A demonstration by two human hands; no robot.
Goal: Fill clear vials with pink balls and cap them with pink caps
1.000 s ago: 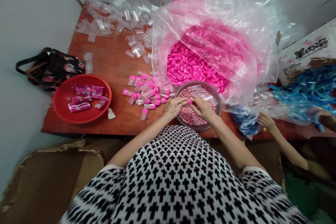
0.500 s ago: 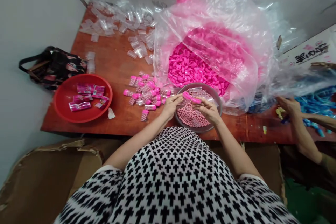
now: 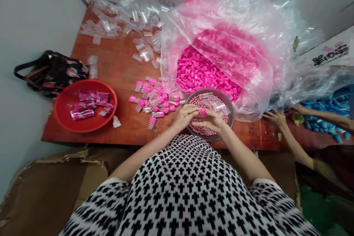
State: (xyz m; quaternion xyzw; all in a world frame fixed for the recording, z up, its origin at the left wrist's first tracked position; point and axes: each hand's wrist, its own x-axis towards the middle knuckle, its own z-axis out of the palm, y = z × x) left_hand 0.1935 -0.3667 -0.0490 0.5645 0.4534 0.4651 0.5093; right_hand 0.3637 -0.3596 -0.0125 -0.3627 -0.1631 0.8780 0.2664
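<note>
Over a grey bowl (image 3: 232,116) of pink beads, my two hands meet around one small tube whose pink cap (image 3: 202,112) shows between them. My left hand (image 3: 186,117) is closed around the tube's body, which its fingers mostly hide. The thumb and fingers of my right hand (image 3: 213,121) pinch the cap. Clear empty tubes (image 3: 218,107) lie on the beads in the bowl. Left of the bowl is a heap of bead-filled tubes with pink caps (image 3: 152,97).
Behind the bowl spreads a large clear plastic bag (image 3: 249,18) of pink caps (image 3: 201,72). Loose clear tubes (image 3: 143,49) cover the table's back left. A red basin (image 3: 85,127) holds pink packets, beside a black floral bag (image 3: 61,70). At right, a co-worker's hands (image 3: 276,118) are near blue pieces (image 3: 326,110).
My hands have come together, and the two pink pieces seen between them are now a single visible pink cap at the tube's end. The co-worker's hand has reached leftward along the table.
</note>
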